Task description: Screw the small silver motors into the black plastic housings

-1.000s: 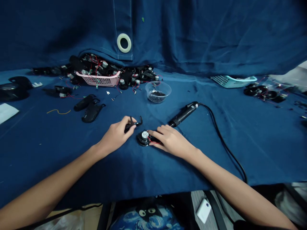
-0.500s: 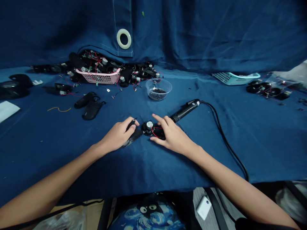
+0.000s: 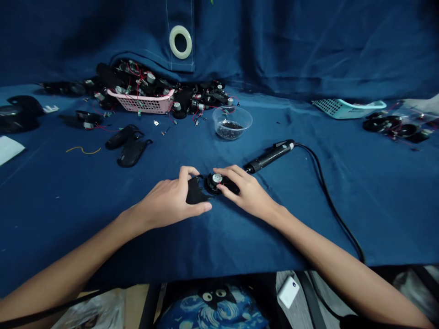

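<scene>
My left hand [image 3: 166, 203] lies over a flat black plastic shell [image 3: 197, 191], its bent index finger at the far edge and its thumb along the near side. To the right, close to the shell's end, is a small motor [image 3: 217, 178] with a whitish top and a red wire, set in a round black housing. My right hand [image 3: 248, 189] has its fingers and thumb closed about this motor part, covering the housing's right portion. Just behind the right hand lies a black electric screwdriver [image 3: 269, 156], its tip end partly hidden by the fingers.
A clear bowl [image 3: 232, 123] holding small dark screws stands behind the hands. A pink basket [image 3: 146, 104] heaped with motor parts is at the back left, and a teal basket [image 3: 348, 109] at the back right. Two black shells [image 3: 132, 153] lie left. The screwdriver's cable [image 3: 325, 187] runs toward the front edge.
My left hand has turned and spread along the black shell, which now lies flatter. My right fingers have closed in on the motor. The view has shifted slightly.
</scene>
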